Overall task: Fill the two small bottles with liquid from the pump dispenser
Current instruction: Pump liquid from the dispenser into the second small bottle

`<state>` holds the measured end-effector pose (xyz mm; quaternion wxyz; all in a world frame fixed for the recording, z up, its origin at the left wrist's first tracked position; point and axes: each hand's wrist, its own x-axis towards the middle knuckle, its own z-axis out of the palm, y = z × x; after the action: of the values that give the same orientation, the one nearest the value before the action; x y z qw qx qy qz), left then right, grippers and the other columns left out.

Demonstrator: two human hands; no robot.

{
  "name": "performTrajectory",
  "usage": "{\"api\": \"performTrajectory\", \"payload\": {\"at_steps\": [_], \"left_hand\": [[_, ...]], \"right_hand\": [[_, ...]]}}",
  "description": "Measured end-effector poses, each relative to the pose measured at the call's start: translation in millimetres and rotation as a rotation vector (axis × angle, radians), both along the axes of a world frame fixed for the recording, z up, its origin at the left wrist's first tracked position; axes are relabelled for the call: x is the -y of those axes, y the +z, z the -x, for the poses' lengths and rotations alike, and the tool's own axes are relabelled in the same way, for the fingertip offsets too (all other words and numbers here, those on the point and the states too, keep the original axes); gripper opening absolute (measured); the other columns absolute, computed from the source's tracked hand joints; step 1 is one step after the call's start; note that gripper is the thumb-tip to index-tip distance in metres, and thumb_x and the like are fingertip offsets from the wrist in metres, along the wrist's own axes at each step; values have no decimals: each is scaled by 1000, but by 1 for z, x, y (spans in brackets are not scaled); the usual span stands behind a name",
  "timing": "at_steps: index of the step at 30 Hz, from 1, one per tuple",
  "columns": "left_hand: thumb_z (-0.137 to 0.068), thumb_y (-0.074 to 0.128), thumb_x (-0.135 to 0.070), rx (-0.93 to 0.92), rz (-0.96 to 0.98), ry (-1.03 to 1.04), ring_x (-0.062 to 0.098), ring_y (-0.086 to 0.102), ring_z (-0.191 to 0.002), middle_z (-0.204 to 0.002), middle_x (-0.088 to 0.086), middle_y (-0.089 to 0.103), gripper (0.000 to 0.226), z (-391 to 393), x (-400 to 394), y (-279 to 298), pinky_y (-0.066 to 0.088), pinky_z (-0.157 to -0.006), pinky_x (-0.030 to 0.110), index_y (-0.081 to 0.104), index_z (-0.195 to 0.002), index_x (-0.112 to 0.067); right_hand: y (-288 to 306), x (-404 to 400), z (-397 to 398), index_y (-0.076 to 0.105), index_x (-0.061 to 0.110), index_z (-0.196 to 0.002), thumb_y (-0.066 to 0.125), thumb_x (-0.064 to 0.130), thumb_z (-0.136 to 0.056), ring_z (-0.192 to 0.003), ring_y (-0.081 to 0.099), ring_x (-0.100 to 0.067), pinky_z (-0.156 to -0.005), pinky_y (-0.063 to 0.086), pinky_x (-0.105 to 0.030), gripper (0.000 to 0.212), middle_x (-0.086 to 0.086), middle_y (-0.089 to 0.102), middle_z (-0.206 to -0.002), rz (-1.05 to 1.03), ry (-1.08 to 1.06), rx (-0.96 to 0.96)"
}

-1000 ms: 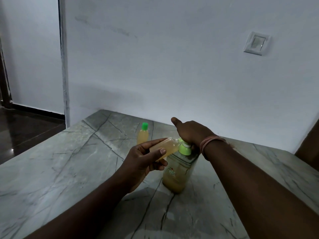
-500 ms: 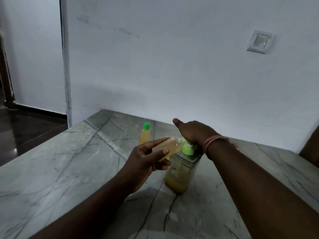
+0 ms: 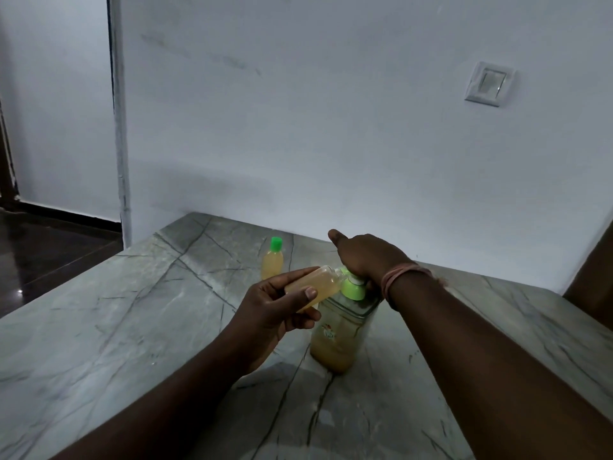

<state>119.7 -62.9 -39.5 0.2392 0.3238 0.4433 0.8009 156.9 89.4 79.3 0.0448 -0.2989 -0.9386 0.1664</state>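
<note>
Left hand [image 3: 272,310] curled round tilted uncapped small bottle [image 3: 313,287], mouth at pump dispenser [image 3: 341,330] nozzle — right hand [image 3: 368,257] pressing pump head w/ fingers straight; capped bottle [image 3: 272,262] on bench [image 3: 99,327] beyond left grip.

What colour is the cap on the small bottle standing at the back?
Bright green cap, in the head view.

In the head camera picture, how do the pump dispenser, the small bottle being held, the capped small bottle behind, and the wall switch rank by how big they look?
1. pump dispenser, clearly largest.
2. held small bottle in the left hand.
3. capped small bottle and wall switch: they look about alike, and both lie farther from the camera, so I won't rank them.
</note>
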Motion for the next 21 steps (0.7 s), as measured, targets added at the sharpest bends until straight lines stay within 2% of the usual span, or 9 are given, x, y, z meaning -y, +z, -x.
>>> {"api": "performTrajectory", "payload": {"at_steps": [2, 4, 8, 11, 14, 16, 17, 19, 21], "left_hand": [[-82, 69, -13, 3, 4, 6, 23, 68, -74, -108, 11, 74, 37, -2, 0, 1, 56, -62, 27, 73, -119, -18], [-81, 69, -14, 3, 3, 1, 24, 68, -75, -108, 11, 74, 39, -3, 1, 1, 55, -62, 27, 72, -120, -18], [-82, 69, -14, 2, 7, 4, 23, 68, -76, -109, 10, 74, 39, -1, 0, 1, 55, -63, 27, 72, -121, -17], [-83, 68, -13, -4, 11, 9, 23, 68, -76, -107, 10, 74, 39, 0, -1, 0, 55, -63, 27, 71, -122, -16], [-84, 68, -13, -6, 16, 12, 23, 68, -75, -108, 10, 74, 38, 0, -2, -1, 56, -63, 27, 70, -122, -15], [-83, 68, -13, -5, 17, 12, 23, 68, -75, -108, 9, 74, 38, 0, 0, 0, 56, -63, 27, 71, -121, -16], [-83, 68, -13, -4, 16, 8, 23, 69, -75, -108, 9, 75, 37, -1, 1, 1, 56, -63, 27, 71, -120, -17], [-82, 69, -13, 0, 9, 1, 23, 69, -75, -107, 8, 75, 37, -3, 1, 2, 56, -62, 27, 72, -119, -18], [-82, 69, -13, 5, 5, 0, 23, 69, -75, -107, 9, 75, 37, -2, 1, 2, 56, -62, 27, 73, -118, -19]], "right_hand": [[4, 0, 0, 63, 28, -107, 17, 59, -98, -84, 44, -23, -85, 33, -31, 56, -23, 58, -115, 54, 15, 36], [12, 2, -1, 41, 15, -143, 15, 63, -97, -98, 56, -24, -96, 39, -34, 71, -19, 47, -141, 92, 13, 84], [7, -1, 3, 44, 12, -141, 16, 62, -97, -126, 52, -30, -104, 38, -36, 72, -17, 48, -141, 52, -13, 31], [-3, -6, 4, 65, 26, -99, 21, 60, -96, -116, 57, -31, -99, 40, -34, 56, -15, 54, -136, 9, -33, -32], [-4, -5, 2, 47, 25, -68, 22, 64, -94, -89, 50, -23, -83, 37, -30, 53, -19, 59, -126, 5, -20, -36], [0, -3, 1, 60, 20, -85, 19, 66, -94, -83, 47, -22, -82, 36, -30, 63, -20, 57, -112, 34, -6, -9], [3, -1, 0, 63, 16, -109, 17, 66, -95, -81, 50, -23, -83, 38, -31, 69, -19, 57, -115, 59, 4, 17], [12, 4, -1, 41, 14, -142, 15, 65, -95, -87, 60, -29, -85, 45, -37, 74, -21, 53, -131, 112, 4, 76], [13, 3, 0, 35, 13, -146, 15, 65, -95, -76, 59, -25, -76, 46, -35, 76, -21, 54, -125, 118, 4, 70]]}}
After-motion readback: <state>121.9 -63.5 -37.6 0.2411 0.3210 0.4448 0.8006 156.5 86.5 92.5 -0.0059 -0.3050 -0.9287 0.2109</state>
